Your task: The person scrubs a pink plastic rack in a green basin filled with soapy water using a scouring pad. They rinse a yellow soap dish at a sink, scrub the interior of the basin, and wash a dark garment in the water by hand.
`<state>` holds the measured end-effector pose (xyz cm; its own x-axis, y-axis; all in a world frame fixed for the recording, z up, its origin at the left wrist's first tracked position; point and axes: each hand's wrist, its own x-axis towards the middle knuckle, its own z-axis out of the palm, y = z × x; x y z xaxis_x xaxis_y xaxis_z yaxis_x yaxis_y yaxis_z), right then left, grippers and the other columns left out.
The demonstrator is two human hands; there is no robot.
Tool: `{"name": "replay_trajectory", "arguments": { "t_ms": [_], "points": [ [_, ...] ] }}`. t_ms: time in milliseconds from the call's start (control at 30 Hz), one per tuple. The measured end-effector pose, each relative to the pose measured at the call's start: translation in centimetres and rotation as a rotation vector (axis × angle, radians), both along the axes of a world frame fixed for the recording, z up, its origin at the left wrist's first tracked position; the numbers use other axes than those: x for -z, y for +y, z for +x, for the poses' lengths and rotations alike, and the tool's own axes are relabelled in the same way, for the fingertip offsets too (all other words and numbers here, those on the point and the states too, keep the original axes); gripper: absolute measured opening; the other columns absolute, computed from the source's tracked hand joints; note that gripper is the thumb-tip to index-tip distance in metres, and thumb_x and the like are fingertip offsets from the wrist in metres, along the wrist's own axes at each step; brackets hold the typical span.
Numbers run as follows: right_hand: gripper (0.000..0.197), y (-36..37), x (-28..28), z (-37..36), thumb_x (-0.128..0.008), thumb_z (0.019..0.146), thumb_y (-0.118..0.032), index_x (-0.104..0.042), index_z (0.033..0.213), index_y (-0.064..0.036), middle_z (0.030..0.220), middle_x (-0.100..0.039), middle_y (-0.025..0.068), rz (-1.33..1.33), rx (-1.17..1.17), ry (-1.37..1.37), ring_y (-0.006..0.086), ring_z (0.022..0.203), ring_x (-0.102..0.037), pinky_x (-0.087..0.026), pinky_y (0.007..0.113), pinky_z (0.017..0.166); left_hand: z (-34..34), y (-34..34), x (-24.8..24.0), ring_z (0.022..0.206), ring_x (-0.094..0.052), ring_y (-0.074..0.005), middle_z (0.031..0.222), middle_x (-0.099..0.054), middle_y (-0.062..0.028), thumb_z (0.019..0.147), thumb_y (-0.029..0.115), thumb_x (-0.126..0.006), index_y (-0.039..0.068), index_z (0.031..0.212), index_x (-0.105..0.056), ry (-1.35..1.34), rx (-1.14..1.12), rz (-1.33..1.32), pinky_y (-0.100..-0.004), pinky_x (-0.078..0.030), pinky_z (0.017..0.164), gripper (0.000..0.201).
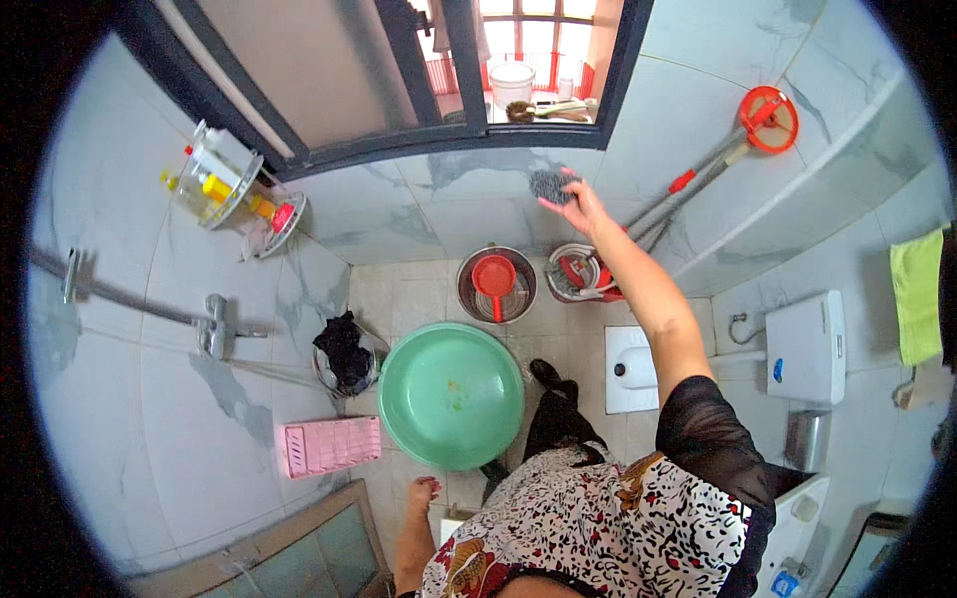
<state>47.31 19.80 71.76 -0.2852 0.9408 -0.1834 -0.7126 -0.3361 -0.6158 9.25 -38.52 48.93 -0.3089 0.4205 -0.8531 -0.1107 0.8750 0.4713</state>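
My right arm reaches far forward toward the tiled wall under the window. My right hand (pixel 579 207) is closed on a dark grey scouring pad (pixel 550 185), held up close to the wall. Low by my side, my left hand (pixel 425 489) hangs with its fingers curled, and nothing shows in it. It is nearest to a large round green basin (pixel 449 351), which has a few small bits on its bottom. Beyond the basin, a red dipper (pixel 493 274) rests in a metal pail (pixel 465 299) on the floor.
A mop bucket (pixel 555 290) stands below leaning mops (pixel 688 181). At left are a pink basket (pixel 332 447), a bin with black cloth (pixel 343 354), a wall tap (pixel 212 327) and a bottle-laden corner shelf (pixel 236 204). At right are a squat toilet (pixel 628 394) and its cistern (pixel 805 347).
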Motion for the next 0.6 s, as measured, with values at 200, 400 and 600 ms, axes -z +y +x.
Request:
{"name": "replay_trajectory", "arguments": {
  "t_ms": [200,400,600],
  "points": [
    [0.053,14.6,-0.6,-3.9,-0.049,0.068,0.003,-0.039,0.118,-0.009,0.116,-0.047,0.0138,-0.094,0.183,-0.235,0.0333,0.099,-0.052,-0.042,0.058,0.079,4.9,6.0,-1.5,0.068,-0.062,-0.0174,0.083,-0.063,-0.0082,0.08,0.007,-0.05,0.003,0.096,-0.057,-0.128,-0.114,-0.067,-0.029,-0.048,0.054,0.018],
    [0.05,23.9,1.0,-8.3,-0.064,0.062,-0.002,-0.056,0.111,-0.0114,0.095,-0.059,0.01,0.028,0.546,-0.759,0.0224,0.089,-0.055,-0.045,0.038,0.077,7.3,12.9,-3.1,0.08,-0.062,-0.0205,0.092,-0.062,-0.0094,0.084,0.014,-0.05,0.004,0.104,-0.052,-0.092,-0.036,0.17,-0.0335,-0.048,0.066,0.023],
    [0.045,28.4,2.9,-13.9,-0.072,0.057,-0.004,-0.064,0.101,-0.0108,0.089,-0.064,0.0127,0.204,0.577,-0.815,0.0199,0.083,-0.059,-0.046,0.029,0.075,6.8,12.1,-5.5,0.076,-0.062,-0.0169,0.087,-0.062,-0.007,0.084,0.017,-0.056,0.005,0.097,-0.056,-0.023,-0.184,0.124,-0.0283,-0.048,0.059,0.017]
  ]
}}
